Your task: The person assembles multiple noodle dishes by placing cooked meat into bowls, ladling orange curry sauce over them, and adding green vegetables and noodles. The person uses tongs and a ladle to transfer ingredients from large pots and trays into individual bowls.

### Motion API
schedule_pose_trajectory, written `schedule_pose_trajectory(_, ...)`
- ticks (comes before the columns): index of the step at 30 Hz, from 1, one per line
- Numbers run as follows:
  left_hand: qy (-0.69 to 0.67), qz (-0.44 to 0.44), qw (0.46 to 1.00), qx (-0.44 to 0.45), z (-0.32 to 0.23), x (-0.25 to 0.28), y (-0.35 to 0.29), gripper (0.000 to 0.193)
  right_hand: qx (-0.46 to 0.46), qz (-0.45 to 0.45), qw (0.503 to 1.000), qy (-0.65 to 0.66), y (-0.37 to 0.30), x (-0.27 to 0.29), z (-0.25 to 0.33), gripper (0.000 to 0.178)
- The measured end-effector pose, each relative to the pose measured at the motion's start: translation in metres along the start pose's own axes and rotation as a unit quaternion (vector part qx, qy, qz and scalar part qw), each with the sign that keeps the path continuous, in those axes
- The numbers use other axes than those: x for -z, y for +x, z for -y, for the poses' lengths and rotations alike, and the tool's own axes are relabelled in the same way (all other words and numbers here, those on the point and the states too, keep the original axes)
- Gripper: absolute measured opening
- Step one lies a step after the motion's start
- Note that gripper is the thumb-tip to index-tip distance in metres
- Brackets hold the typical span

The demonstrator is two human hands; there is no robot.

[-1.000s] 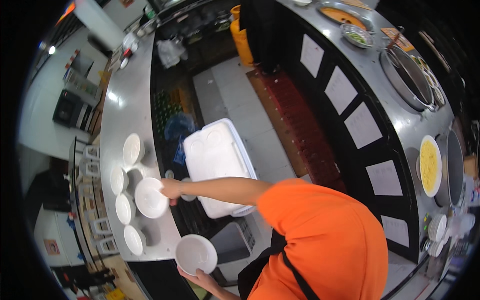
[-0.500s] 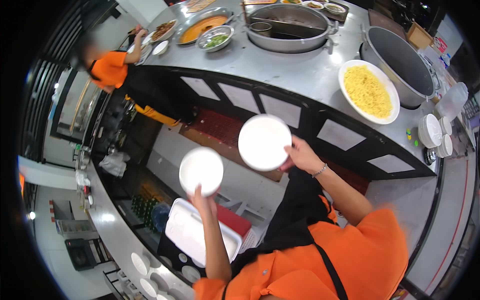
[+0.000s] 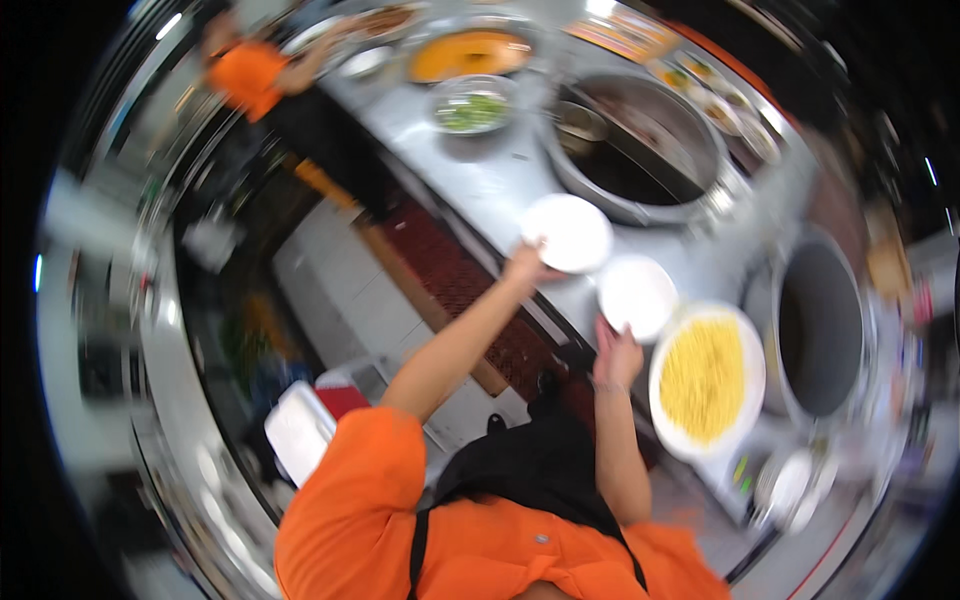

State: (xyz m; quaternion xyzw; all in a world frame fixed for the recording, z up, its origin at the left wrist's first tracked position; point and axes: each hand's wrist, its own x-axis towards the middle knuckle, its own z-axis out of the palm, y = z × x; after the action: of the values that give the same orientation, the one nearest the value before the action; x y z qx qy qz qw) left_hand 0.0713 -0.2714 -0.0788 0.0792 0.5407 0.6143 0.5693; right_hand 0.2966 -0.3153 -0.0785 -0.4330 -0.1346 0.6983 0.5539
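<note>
At the counter's near edge my left hand (image 3: pixel 526 270) grips a white bowl (image 3: pixel 568 234) by its rim, thumb on top. My right hand (image 3: pixel 616 360) pinches the near rim of a second white bowl (image 3: pixel 638 298), just to the right of the first. Both look plain and nothing shows in them, though the picture is smeared. Right of my right hand, a large white dish (image 3: pixel 660 425) heaped with yellow noodles (image 3: pixel 705 375) sits on the steel counter (image 3: pixel 430 150). Whether either bowl touches the counter, I cannot tell.
Beyond the bowls is a divided pot (image 3: pixel 690 205) of dark liquid. A deep pot (image 3: pixel 825 330) stands behind the noodles. A steel bowl of chopped greens (image 3: pixel 473 108) and a pan of orange sauce (image 3: pixel 470 55) lie farther left. A co-worker (image 3: pixel 250 80) stands at the far left.
My view has turned rightward toward the counter. Both hands have carried their bowls from over the floor to the counter's edge, and the bowls are now closer together.
</note>
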Motion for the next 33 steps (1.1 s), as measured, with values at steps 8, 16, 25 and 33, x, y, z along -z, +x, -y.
schedule_pose_trajectory(8, 0.131, 0.039, 0.990, 0.035, 0.108, 0.154, -0.115, 0.039, -0.363, 0.074, 0.896, -0.244, -0.061, -0.004, -0.009, 0.036)
schedule_pose_trajectory(16, 0.274, -0.269, 0.880, 0.279, 0.146, 0.420, -0.184, 0.056, -0.337, 0.287, 0.765, -0.467, 0.022, -0.153, -0.211, 0.029)
schedule_pose_trajectory(25, 0.252, -0.398, 0.862, 0.186, 0.033, 0.667, -0.063, 0.060, -0.366, 0.312, 0.400, -0.780, 0.122, -0.282, -0.510, 0.080)
schedule_pose_trajectory(33, -0.198, -0.591, 0.776, -0.096, -0.110, 0.828, -0.037, 0.023, 0.047, 0.492, 0.404, -0.770, 0.048, -0.595, -0.848, 0.059)
